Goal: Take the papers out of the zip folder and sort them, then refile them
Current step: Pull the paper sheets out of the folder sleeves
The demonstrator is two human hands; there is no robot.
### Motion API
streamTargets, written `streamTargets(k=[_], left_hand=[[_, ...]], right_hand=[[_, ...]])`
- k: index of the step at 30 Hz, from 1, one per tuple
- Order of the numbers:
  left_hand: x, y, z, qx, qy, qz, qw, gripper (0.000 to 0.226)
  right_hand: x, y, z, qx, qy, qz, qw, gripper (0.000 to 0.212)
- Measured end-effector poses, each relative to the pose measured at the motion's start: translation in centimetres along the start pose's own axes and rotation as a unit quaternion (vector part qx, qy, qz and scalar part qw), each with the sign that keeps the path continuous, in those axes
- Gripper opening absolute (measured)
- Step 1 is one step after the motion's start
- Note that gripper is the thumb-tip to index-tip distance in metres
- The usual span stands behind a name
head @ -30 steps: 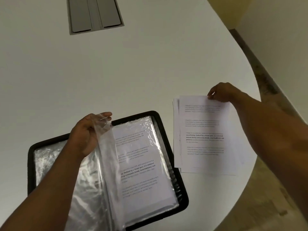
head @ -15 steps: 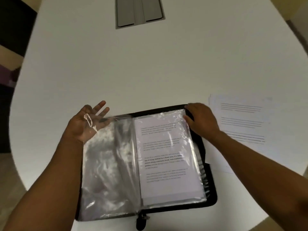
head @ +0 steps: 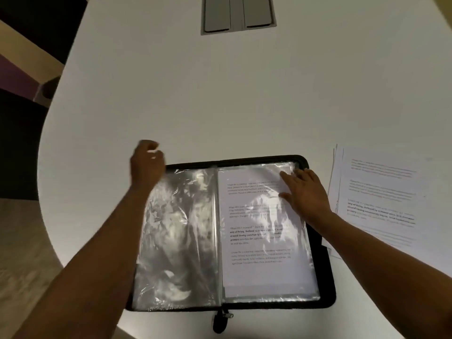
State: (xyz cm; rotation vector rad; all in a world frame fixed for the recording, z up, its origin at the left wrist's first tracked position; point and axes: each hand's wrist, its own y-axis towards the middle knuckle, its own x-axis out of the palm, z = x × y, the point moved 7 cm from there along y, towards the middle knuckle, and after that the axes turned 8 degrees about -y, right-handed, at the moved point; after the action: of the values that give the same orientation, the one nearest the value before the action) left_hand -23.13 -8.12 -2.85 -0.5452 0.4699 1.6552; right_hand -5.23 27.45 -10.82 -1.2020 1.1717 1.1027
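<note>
- Two hands work over the open black zip folder [head: 318,243] lying flat on the white table [head: 244,94].
- Left hand [head: 146,165] hovers at the folder's top-left corner; blurred, so its grip cannot be told.
- Right hand [head: 305,192] rests with straight fingers on the clear plastic sleeve [head: 264,272] holding a printed sheet [head: 256,241].
- Loose stack of printed papers [head: 379,192] lies just right of the folder.
- Sleeve looks thin, floppy and slippery; the sheet is light and creases easily, so pinching its top edge at the sleeve's opening seems best.
</note>
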Motion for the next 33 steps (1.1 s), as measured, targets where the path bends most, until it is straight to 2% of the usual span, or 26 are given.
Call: streamTargets(k=[2, 5, 7, 9, 12, 14, 16, 22, 26, 28, 31, 33], left_hand=[[4.5, -3.1, 2.1, 0.070, -0.005, -0.105, 0.992, 0.025], [10.7, -7.4, 2.6, 0.122, 0.043, -0.262, 0.956, 0.037], [13.6, -9.9, 2.4, 0.139, 0.097, -0.325, 0.931, 0.045], [15.7, -11.9, 2.5, 0.173, 0.164, -0.353, 0.905, 0.052], [17.4, -13.5, 2.5, 0.250, 0.291, -0.328, 0.863, 0.061], [17.7, -14.0, 2.1, 0.267, 0.327, -0.305, 0.853, 0.059], [17.6, -14.6, 2.0, 0.274, 0.325, -0.289, 0.858, 0.057], [17.1, -14.5, 1.6, 0.264, 0.319, -0.253, 0.874, 0.061], [17.4, -14.1, 2.3, 0.272, 0.321, -0.254, 0.871, 0.065], [17.5, -14.0, 3.0, 0.277, 0.323, -0.255, 0.868, 0.063], [17.7, -14.0, 3.7, 0.279, 0.317, -0.272, 0.865, 0.062], [17.8, -13.7, 3.8, 0.270, 0.297, -0.275, 0.874, 0.066]], right_hand=[[-0.4, 0.2, -0.5, -0.011, -0.018, 0.009, 1.000, 0.068], [-1.0, 0.9, -1.4, -0.022, -0.040, 0.001, 0.999, 0.074], [-1.1, 1.6, -1.8, -0.017, -0.033, -0.039, 0.999, 0.075], [-1.2, 2.1, -2.1, -0.014, -0.032, -0.065, 0.997, 0.070], [-1.6, 2.3, -2.4, -0.025, -0.035, -0.041, 0.998, 0.062], [-2.0, 2.4, -2.5, -0.024, -0.024, -0.008, 0.999, 0.059], [-2.0, 2.5, -2.5, -0.021, -0.021, -0.002, 1.000, 0.059], [1.1, 1.7, -1.7, -0.003, -0.023, -0.075, 0.997, 0.057], [0.2, 1.0, -2.3, -0.020, -0.016, 0.005, 1.000, 0.046], [-0.1, 1.0, -2.7, -0.031, -0.030, 0.023, 0.999, 0.051], [-0.6, 1.5, -3.7, -0.049, -0.038, 0.003, 0.998, 0.065], [-1.1, 1.9, -4.4, -0.065, -0.030, -0.025, 0.997, 0.066]])
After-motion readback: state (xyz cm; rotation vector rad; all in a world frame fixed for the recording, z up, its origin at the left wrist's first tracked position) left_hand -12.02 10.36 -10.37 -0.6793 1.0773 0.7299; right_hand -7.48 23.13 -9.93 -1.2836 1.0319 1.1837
